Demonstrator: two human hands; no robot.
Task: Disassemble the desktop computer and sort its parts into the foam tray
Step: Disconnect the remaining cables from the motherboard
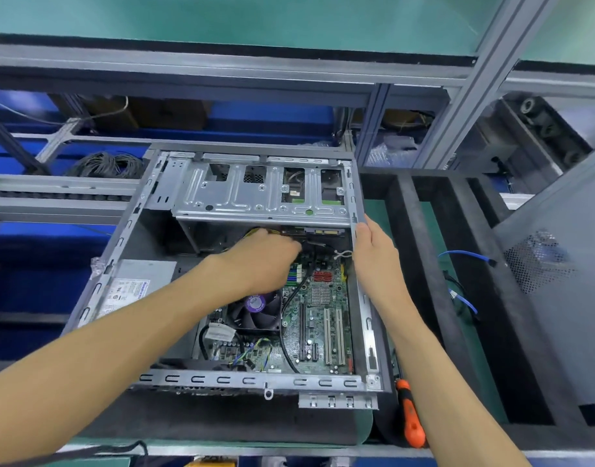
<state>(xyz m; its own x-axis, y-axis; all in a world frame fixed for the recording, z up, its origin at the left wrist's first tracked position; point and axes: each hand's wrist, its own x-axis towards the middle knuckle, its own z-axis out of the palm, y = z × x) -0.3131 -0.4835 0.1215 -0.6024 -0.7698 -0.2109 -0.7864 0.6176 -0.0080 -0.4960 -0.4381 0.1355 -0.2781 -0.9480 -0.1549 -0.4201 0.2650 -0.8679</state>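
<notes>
Desktop computer (222, 264), lid off: heavy, rigid, sharp-edged steel; motherboard (323, 315) fragile. Left hand (265, 261) among cables under drive cage (262, 193), grip hidden, cannot tell. Right hand (373, 244) grip curled on right chassis rim, steadying.

Bare matt metal computer case (188, 379), matt black foam tray (410, 264), glossy orange plastic screwdriver (411, 416)
</notes>
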